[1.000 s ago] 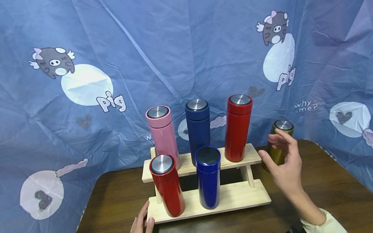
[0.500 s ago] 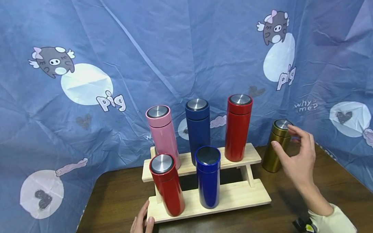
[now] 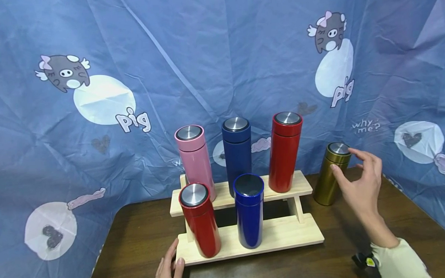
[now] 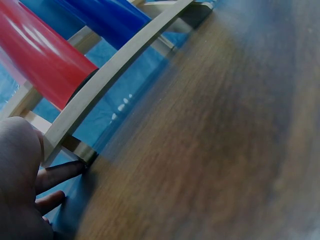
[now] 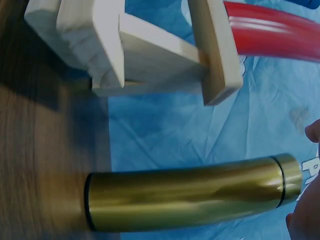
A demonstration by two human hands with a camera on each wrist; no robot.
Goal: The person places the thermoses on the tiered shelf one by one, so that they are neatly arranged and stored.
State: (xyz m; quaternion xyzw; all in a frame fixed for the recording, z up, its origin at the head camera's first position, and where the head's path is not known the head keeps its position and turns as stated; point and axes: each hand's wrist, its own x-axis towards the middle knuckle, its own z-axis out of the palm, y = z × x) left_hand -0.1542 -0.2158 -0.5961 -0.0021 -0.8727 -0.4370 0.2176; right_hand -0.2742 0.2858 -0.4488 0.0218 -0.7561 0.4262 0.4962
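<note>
A gold thermos bottle [image 3: 324, 186] stands upright on the table, right of the two-tier wooden rack [image 3: 292, 233]. Beside its top is my right hand [image 3: 364, 187], thumb and fingers spread apart; a gap shows between hand and bottle in the right wrist view. My left hand [image 3: 168, 269] rests at the rack's front left corner, thumb at the front and relaxed fingers along the end. On the lower tier stand a red thermos [image 3: 202, 229] and a glossy blue thermos [image 3: 249, 224]. The upper tier bears a pink thermos [image 3: 196, 164], a dark blue thermos [image 3: 237, 155] and a taller red thermos [image 3: 284, 157].
The brown wooden table [image 3: 137, 236] extends around the rack on all sides. Right behind it hangs a blue cloth [image 3: 190, 46] with printed pigs. The right part of the lower tier is bare wood, next to the glossy blue thermos.
My right hand has shifted to the right, uncovering more of the gold thermos, which remains upright in place. The left hand and the rack have stayed put.
</note>
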